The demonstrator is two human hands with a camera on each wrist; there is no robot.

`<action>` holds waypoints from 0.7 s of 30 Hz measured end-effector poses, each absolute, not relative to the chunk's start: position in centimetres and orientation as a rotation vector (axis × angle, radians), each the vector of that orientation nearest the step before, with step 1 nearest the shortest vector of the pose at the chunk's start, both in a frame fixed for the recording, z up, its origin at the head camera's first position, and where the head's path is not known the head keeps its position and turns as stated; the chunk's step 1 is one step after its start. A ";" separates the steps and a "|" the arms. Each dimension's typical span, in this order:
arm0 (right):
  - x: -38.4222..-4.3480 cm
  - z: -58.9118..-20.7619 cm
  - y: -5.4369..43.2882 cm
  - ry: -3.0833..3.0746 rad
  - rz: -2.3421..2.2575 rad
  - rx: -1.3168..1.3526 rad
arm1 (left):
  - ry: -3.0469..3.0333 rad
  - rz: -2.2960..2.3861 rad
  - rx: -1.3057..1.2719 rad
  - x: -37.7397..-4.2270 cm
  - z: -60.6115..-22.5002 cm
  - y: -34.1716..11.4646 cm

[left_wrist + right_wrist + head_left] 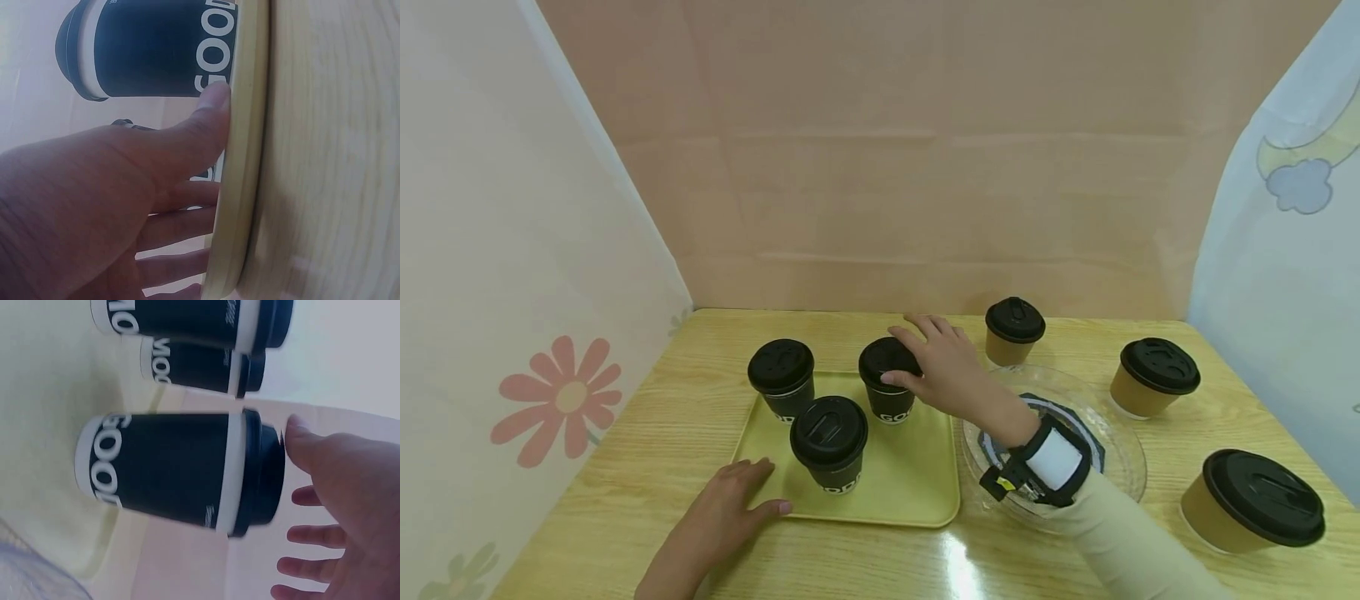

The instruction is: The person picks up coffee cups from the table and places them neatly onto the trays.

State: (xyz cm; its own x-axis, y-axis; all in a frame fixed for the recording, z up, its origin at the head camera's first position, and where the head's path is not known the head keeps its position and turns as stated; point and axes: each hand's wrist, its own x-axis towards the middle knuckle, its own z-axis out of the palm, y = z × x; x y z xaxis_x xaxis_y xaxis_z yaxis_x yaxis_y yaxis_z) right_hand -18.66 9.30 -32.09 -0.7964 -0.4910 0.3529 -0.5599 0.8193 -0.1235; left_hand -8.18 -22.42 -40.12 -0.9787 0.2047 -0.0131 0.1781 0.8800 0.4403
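Three black paper cups with black lids stand upright on a yellow tray (pixel 910 483): a left cup (pixel 781 379), a front cup (pixel 829 442) and a back right cup (pixel 887 379). My right hand (pixel 951 371) is spread over that back right cup. In the right wrist view its thumb (pixel 303 440) lies right at the edge of the lid, the other fingers apart beyond it. At the tray's front left corner rests my left hand (pixel 726 508), fingers straight. The left wrist view has its thumb (pixel 209 119) at the rim, close to a black cup (pixel 162 47).
A clear round plate (pixel 1123 450) with a dark patterned centre lies right of the tray, under my right forearm. Around it stand three brown cups with black lids: one behind (pixel 1009 346), one at right (pixel 1138 392), one at front right (pixel 1225 521). Covered walls enclose the wooden table.
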 end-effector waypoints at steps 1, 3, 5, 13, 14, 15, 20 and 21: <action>-18.8 -32.0 9.5 -2.690 0.323 0.788 | 2.990 0.691 0.309 -8.2 -40.1 -22.4; -19.0 -31.8 9.9 -2.678 0.331 0.771 | 2.988 0.693 0.308 -8.2 -40.1 -22.5; -19.2 -31.8 10.3 -2.668 0.336 0.758 | 2.986 0.695 0.314 -8.2 -40.1 -22.5; -20.5 -31.6 12.1 -2.657 0.357 0.701 | 2.985 0.705 0.294 -8.1 -40.1 -22.5; -20.7 -31.6 12.4 -2.661 0.359 0.685 | 2.986 0.704 0.295 -8.1 -40.1 -22.5; -20.9 -31.6 12.8 -2.663 0.359 0.669 | 2.987 0.703 0.294 -8.1 -40.1 -22.5; -22.1 -31.6 14.4 -2.694 0.352 0.586 | 2.990 0.699 0.299 -8.1 -40.2 -22.5; -22.3 -31.6 14.7 -2.699 0.356 0.572 | 2.990 0.697 0.298 -8.1 -40.2 -22.4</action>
State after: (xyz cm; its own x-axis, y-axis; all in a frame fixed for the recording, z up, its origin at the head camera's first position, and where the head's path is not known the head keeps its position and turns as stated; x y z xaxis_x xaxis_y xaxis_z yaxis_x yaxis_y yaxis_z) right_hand -22.27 14.66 -31.63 -0.8540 -0.3410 0.3929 -0.4311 0.8866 -0.1678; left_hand -8.09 -22.44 -40.15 -0.9797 0.2000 -0.0120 0.1741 0.8794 0.4430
